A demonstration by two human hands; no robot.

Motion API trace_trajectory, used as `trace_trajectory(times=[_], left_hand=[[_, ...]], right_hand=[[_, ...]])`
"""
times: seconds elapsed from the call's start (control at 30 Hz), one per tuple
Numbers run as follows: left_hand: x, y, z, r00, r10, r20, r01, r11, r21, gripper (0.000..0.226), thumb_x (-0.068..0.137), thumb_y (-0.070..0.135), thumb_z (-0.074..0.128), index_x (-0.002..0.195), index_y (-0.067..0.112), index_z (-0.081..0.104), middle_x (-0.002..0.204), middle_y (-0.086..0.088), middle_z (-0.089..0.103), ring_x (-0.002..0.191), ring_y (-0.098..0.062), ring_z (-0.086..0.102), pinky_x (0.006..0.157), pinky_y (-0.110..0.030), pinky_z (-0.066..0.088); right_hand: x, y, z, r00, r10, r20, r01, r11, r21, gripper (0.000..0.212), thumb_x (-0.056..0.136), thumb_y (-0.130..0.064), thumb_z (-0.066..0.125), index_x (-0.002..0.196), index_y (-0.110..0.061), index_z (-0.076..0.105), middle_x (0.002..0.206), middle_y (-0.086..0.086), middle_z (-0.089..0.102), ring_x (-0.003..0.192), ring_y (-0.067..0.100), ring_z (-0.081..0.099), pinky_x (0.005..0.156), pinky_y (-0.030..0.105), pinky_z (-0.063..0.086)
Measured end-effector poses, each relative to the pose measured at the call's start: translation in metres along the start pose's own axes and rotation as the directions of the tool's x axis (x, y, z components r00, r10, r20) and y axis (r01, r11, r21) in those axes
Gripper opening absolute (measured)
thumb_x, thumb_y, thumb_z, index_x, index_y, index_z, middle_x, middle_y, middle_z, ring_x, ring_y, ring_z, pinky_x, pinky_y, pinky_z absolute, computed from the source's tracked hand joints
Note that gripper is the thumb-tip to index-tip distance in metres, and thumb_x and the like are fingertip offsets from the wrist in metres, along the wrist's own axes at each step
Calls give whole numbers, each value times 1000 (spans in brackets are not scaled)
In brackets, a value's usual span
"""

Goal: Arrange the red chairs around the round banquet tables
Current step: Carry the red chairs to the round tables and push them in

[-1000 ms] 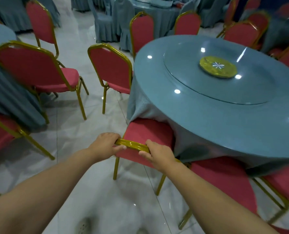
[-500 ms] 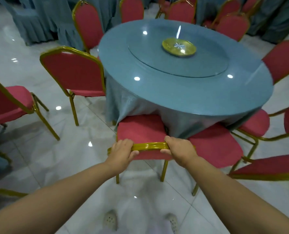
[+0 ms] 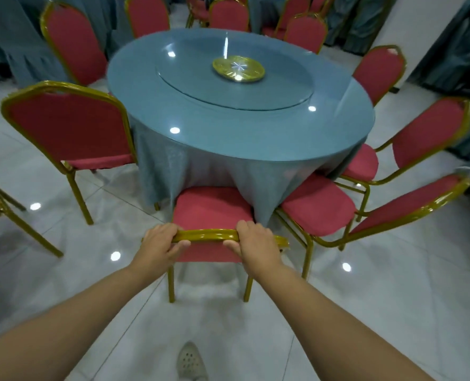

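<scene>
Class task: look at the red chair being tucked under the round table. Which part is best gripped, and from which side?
Grip the gold top rail of the red chair from behind, as the left hand and right hand do. The backrest faces the person, the seat points under the round table, and the rounded rail suits curled fingers.

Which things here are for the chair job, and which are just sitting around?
For the job:
held red chair
left hand
right hand
round table
other red chairs

Just there:
gold dish
glass turntable
shoe
</scene>
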State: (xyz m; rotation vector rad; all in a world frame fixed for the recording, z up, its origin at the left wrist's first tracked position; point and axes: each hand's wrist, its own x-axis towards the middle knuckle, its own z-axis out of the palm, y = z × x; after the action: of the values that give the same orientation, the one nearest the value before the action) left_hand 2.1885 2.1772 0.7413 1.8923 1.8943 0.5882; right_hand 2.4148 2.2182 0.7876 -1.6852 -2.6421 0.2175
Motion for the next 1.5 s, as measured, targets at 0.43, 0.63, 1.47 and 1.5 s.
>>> trace_trajectory(times=[0.43,0.63,1.47,1.5], left_hand=[[-12,0,-19,980,157,120,-159,987,9,30,92,46,49,71,34,31,72,12,36,70,-16,39,62,-31,26],[10,-14,-21,985,133,107,-137,990,29,22,92,43,50,83,23,45,78,7,42,79,-18,43,72,-33,32],[37,-32,-51,957,116,267,-148,984,102,18,97,41,44,103,24,46,97,5,45,92,-15,43,81,-33,36],[37,-32,-51,957,110,268,-141,985,100,20,96,41,44,107,24,48,98,6,45,94,-16,44,85,-34,38]], right_hand=[[-39,-26,0,976,202,77,-213,959,188,47,94,-56,38,114,-14,46,116,10,51,109,30,44,99,40,29],[-13,-28,-3,970,199,139,-225,952,209,52,94,-55,37,135,-22,39,129,6,46,119,30,40,111,43,22],[18,-47,1,975,208,78,-217,966,137,47,93,-58,35,109,-15,47,112,6,51,107,27,46,97,39,31],[17,-49,1,975,210,72,-218,966,136,47,93,-58,35,107,-15,48,110,6,52,106,27,46,96,38,31]])
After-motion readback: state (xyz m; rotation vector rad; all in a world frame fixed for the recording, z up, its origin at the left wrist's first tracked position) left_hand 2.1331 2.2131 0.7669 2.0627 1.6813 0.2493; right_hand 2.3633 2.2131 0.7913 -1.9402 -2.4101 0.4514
